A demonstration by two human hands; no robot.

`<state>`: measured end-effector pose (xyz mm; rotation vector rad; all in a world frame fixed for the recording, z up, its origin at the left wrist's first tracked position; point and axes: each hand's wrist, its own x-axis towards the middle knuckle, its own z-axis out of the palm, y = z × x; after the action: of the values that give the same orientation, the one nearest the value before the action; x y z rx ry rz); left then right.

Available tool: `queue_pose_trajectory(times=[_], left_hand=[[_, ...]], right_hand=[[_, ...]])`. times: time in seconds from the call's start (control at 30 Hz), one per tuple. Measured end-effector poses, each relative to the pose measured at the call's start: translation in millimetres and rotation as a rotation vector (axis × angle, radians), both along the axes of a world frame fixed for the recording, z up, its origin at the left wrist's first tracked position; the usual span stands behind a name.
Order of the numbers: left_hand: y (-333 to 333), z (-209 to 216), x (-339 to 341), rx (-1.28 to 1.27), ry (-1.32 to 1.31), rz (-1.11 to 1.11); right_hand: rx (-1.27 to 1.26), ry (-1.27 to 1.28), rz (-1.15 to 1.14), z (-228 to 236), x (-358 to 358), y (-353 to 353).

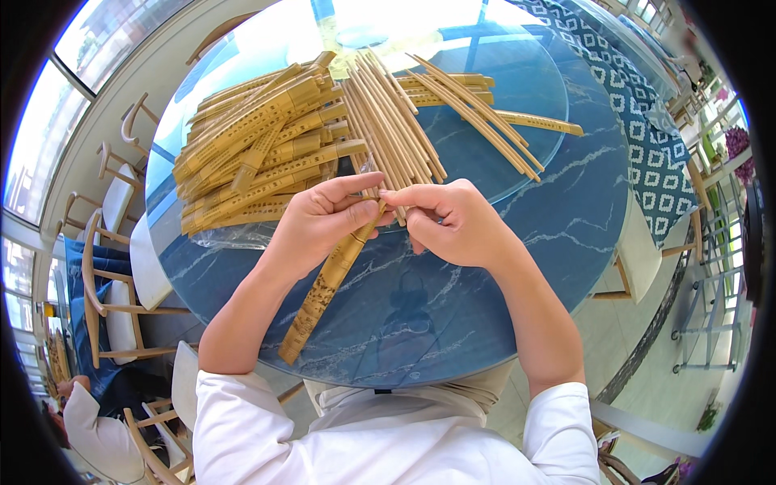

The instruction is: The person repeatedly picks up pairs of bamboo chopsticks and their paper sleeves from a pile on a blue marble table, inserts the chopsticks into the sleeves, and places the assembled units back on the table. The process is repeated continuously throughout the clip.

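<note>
A long, flat, yellow-brown paper chopstick sleeve (327,287) with dark print slants down toward me over the near part of the table. My left hand (323,222) is closed on its upper end, thumb on top and forefinger stretched out. At that same end, the bent fingers of my right hand (454,222) meet the left fingertips and pinch the sleeve's tip. Just beyond my hands lies a bundle of loose wooden chopsticks (392,121). To its left is a big heap of similar yellow sleeves (259,137), its near edge close to my left hand.
Several more chopsticks (485,121) lie across yellow sleeves (537,121) at the right. Everything rests on a round blue marbled table (566,218) with a raised glass disc (541,73). Wooden chairs (113,307) stand at the left, where another person's sleeve (93,424) shows.
</note>
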<state>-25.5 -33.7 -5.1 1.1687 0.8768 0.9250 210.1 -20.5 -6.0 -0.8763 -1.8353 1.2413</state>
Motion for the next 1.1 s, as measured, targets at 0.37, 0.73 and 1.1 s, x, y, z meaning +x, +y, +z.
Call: queue_pose_trajectory(times=[0.37, 0.73, 1.1], left_hand=[[-0.3, 2.9, 2.2, -0.077, 0.076, -0.044], [0.5, 10.0, 0.1, -0.146, 0.089, -0.133], [-3.7, 5.2, 5.1, -0.044, 0.144, -0.009]], right_hand=[[-0.220, -0.008, 0.125, 2.7, -1.4, 6.2], [-0.271, 0.198, -0.028, 14.9, 25.8, 21.6], [-0.246, 0.325, -0.156, 9.6, 26.2, 28.1]])
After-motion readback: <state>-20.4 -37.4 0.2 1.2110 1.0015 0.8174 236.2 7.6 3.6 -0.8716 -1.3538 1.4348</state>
